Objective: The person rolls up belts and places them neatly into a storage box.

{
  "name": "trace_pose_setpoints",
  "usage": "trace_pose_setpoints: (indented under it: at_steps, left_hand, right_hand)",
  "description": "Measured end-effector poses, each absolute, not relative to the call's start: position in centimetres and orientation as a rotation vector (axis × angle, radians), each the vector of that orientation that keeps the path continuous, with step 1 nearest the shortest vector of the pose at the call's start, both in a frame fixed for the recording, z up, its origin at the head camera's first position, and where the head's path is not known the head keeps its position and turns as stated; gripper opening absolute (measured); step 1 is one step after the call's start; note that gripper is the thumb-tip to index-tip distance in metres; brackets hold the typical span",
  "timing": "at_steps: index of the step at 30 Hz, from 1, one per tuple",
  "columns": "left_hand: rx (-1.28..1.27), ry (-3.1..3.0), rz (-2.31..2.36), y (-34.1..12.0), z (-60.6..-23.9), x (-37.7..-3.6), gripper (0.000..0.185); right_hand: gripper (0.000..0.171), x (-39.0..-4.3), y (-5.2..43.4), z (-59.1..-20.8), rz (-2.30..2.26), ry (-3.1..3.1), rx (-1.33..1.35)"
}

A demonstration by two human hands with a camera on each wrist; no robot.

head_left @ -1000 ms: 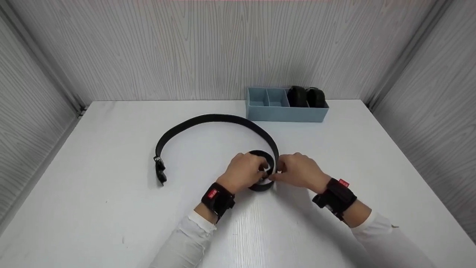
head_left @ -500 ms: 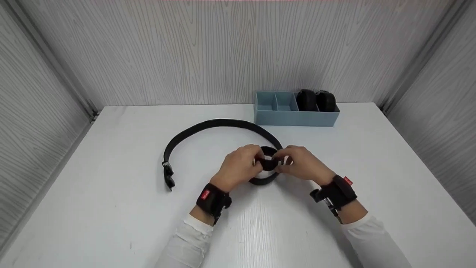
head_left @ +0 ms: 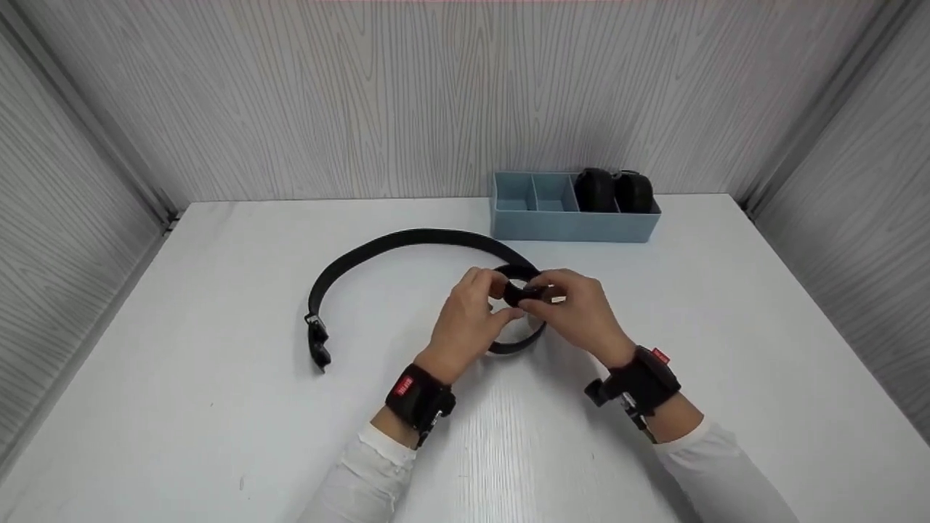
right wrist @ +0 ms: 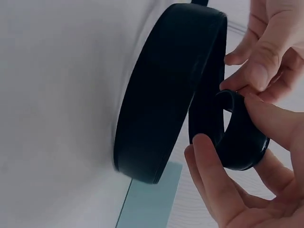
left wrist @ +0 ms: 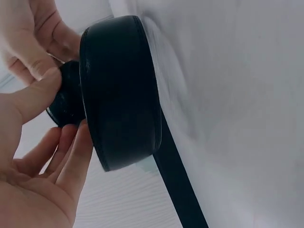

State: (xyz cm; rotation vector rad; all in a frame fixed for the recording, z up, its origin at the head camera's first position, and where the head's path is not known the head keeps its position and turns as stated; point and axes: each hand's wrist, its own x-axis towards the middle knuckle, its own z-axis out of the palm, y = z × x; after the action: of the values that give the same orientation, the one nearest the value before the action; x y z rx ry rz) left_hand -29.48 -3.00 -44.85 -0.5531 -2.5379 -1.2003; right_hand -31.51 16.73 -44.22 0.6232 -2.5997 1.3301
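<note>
**2 hands on the coil, belt trailing across the worktop**

Both hands are up at the middle of the white worktop [head_left: 182, 407], and the black belt [head_left: 407, 238] is what they hold. The left hand [head_left: 468, 319] has thumb and fingers curled onto the tightly wound inner end of the belt, the small roll [head_left: 522, 292], pinching it from its side. The right hand [head_left: 577, 312] meets it from the other side, fingertips closed on the same roll, the 2 hands all but touching. From the right wrist the roll [right wrist: 240, 137] shows as a small dark ring pinned between thumb and finger, with a wider loop [right wrist: 166, 95] of strap standing on edge right beside it. The left wrist view gives the same pairing: the small roll [left wrist: 66, 102] against the thumb, the broad loop [left wrist: 121, 95] upright next to it, and the strap running off along the worktop.

From the hands, the loose length of the belt sweeps back in a wide arc toward the wall, round to the left, and ends at the buckle [head_left: 317, 341], lying flat and well apart from the hands.

At the back right stands a blue divided tray [head_left: 574, 226]. 2 dark rolled items [head_left: 614, 190] fill its right-hand compartments; the left ones show only blue floor.
</note>
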Motion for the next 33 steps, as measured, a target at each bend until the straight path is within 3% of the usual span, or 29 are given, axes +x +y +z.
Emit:
trace_pose_setpoints:
  at_steps: [6, 14, 24, 33]
  left_hand:
    - [-0.489, -2.492, -1.182, -3.2, -44.8, -29.4, 0.038]
    - [-0.638, -2.541, -1.187, -3.0, -44.5, -29.6, 0.039]
    - [-0.769, -2.498, -0.852, -2.7, -45.0, -30.1, 0.037]
    - [-0.839, -2.458, -0.855, -2.4, -45.4, -30.0, 0.034]
  right_hand:
    - [0.027, -31.4, 16.2, -44.1, 1.577, -2.586, 0.643]
    - [0.045, -31.7, 16.8, -44.7, 2.026, -2.448, 0.478]
    - [0.038, -31.6, 17.7, -44.5, 2.090, -2.545, 0.308]
    - [0.023, -31.6, 17.9, -44.9, 1.994, -2.539, 0.375]
